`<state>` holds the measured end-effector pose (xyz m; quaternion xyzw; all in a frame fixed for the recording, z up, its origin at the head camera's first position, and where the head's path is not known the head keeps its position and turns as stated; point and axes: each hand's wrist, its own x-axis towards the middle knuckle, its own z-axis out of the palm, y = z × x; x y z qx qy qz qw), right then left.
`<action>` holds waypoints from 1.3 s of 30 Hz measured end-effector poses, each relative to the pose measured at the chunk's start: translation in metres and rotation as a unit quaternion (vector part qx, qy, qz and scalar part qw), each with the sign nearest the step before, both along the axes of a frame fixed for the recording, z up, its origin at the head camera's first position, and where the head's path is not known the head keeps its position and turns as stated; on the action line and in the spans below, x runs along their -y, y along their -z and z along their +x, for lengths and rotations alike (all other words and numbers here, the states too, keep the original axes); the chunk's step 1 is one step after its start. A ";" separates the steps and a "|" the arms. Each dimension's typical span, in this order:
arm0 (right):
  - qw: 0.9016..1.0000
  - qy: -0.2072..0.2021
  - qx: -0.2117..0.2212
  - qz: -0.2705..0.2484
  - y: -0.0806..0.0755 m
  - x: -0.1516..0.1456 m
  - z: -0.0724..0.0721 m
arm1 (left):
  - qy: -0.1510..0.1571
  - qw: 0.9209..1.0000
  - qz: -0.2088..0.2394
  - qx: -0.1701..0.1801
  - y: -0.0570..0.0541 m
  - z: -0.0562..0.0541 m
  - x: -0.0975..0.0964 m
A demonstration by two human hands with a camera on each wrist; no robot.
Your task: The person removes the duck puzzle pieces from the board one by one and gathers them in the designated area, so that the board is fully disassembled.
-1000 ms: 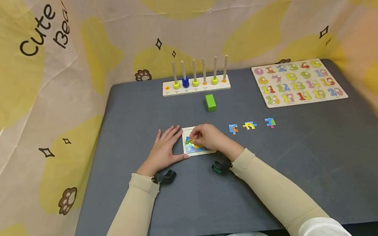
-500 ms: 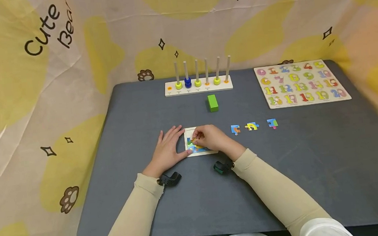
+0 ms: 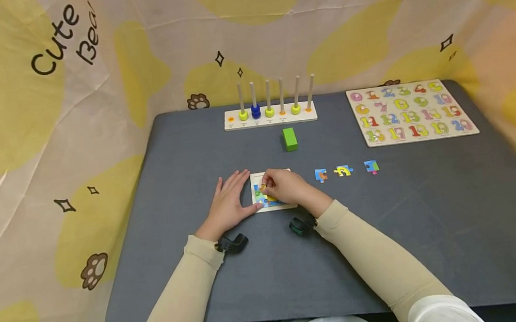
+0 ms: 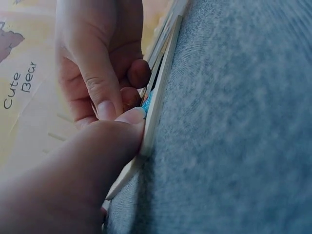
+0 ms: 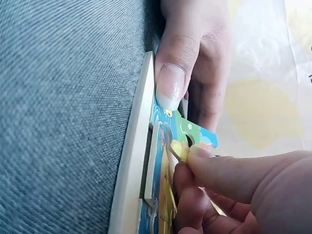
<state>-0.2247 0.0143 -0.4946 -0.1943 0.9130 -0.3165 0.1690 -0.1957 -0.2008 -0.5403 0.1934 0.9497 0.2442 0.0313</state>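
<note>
Farther onto the puzzle tray [image 3: 257, 177] my left grip [image 3: 226, 205] had slid its thumb, fingers outstretched, while my right grip [image 3: 283, 185] clamped a puzzle piece [image 5: 184, 154] over that tray on the surface [image 3: 192, 152].

Looks forward and down from the head; peers close and low from each wrist, sharing the puzzle tray [image 5: 134, 146] mid-frame.

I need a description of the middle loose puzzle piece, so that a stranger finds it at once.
On the dark grey table, find the person's right hand. To its right, three loose puzzle pieces lie in a row; you want the middle piece. Unlike the left piece and the right piece, it is mostly yellow.
</note>
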 end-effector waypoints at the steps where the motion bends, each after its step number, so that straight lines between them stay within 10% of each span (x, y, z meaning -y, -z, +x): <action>1: 1.000 0.000 0.001 0.002 0.000 0.000 0.000 | 0.000 1.000 -0.001 -0.001 0.000 0.000 0.000; 39: 0.994 -0.010 -0.050 0.092 0.000 0.014 0.011 | -0.013 1.000 -0.009 -0.003 -0.002 0.004 -0.006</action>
